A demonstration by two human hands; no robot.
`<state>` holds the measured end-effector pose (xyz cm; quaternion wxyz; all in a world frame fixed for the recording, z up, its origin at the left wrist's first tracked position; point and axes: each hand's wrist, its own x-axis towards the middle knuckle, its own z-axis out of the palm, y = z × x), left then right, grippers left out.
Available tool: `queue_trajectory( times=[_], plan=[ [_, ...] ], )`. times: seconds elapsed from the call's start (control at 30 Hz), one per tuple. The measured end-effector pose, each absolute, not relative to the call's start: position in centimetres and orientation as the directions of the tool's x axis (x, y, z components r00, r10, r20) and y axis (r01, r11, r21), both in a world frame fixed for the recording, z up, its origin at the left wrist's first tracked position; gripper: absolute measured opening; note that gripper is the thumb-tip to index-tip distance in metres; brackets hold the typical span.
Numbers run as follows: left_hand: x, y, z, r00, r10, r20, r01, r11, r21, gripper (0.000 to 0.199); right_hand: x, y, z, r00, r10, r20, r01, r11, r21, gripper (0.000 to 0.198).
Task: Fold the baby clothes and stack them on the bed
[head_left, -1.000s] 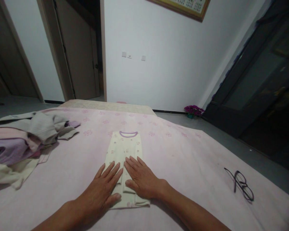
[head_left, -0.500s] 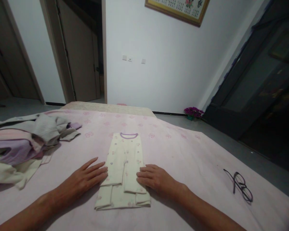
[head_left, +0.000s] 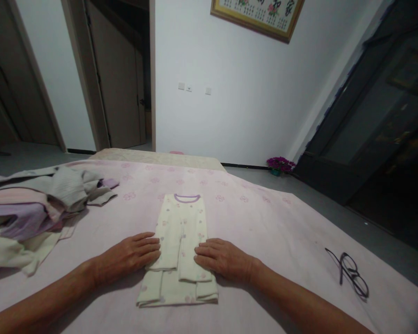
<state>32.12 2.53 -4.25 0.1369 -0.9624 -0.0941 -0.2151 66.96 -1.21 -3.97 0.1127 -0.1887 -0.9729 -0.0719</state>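
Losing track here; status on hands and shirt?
Left hand, right hand touching shirt at sides. Shirt flat, partly folded. Clothes pile left, glasses right, both apart.

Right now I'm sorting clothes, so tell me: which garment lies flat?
The purple-necked cream top, with the left hand and the right hand touching its opposite sides; the other garments lie rumpled and heaped at the left.

"How's the light?"
"Dim; the wall (head_left: 244, 93) greys, the doorway (head_left: 145, 60) at eleven o'clock nearly black."
"Shadows?"
"Soft, beneath left hand (head_left: 130, 253) and right hand (head_left: 226, 260)."
"Sharpness?"
"Lettering (head_left: 259, 17) at one o'clock is soft; wide-angle distortion slants the edges; blur darkens four o'clock."
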Motion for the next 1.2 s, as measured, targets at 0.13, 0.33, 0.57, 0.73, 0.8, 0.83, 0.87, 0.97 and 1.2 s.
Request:
queue_trajectory(
  times=[0.13, 0.33, 0.57, 0.73, 0.8, 0.83, 0.87, 0.97, 1.2],
  plan=[
    [32.1, 3.1, -5.1, 0.896, 0.184, 0.404, 0.260, -0.955, -0.141, 0.027, 66.8, -0.8, -4.5, -0.872, 0.388, 0.297, 0.405, 0.914, -0.007, 0.037],
    [32.4, 3.4, -5.2, 0.878, 0.331, 0.345, 0.342, -0.939, 0.028, 0.024, 66.9, -1.0, -4.3, -0.803, 0.505, 0.317, 0.469, 0.863, -0.189, 0.043],
    [33.2, 3.3, -5.0, 0.788, 0.420, 0.449, 0.364, -0.907, 0.210, 0.029, 67.3, -0.4, -5.3, -0.770, 0.512, 0.381, 0.438, 0.858, -0.268, 0.038],
    [33.4, 3.8, -5.5, 0.627, 0.666, 0.404, 0.411, -0.724, 0.554, 0.038, 67.0, 0.2, -5.4, -0.548, 0.683, 0.483, 0.399, 0.721, -0.567, 0.049],
    [34.0, 4.1, -5.5, 0.472, 0.799, 0.372, 0.437, -0.579, 0.689, 0.041, 66.1, 0.8, -5.2, -0.372, 0.818, 0.439, 0.362, 0.563, -0.743, 0.056],
    [34.5, 4.3, -5.5, 0.389, 0.854, 0.345, 0.447, -0.502, 0.740, 0.042, 65.6, 1.2, -5.2, -0.265, 0.879, 0.397, 0.330, 0.469, -0.819, 0.056],
    [35.0, 4.5, -5.6, 0.311, 0.899, 0.308, 0.460, -0.426, 0.779, 0.043, 65.1, 1.8, -5.3, -0.161, 0.924, 0.346, 0.289, 0.380, -0.879, 0.055],
    [36.6, 5.3, -5.8, 0.141, 0.975, 0.174, 0.502, -0.222, 0.836, 0.040, 63.7, 3.8, -6.2, 0.027, 0.974, 0.225, 0.171, 0.217, -0.961, 0.052],
    [37.3, 6.7, -6.5, 0.035, 0.999, 0.039, 0.539, -0.052, 0.841, 0.046, 63.5, 7.3, -8.6, 0.124, 0.975, 0.185, 0.305, 0.140, -0.942, 0.034]
  ],
)
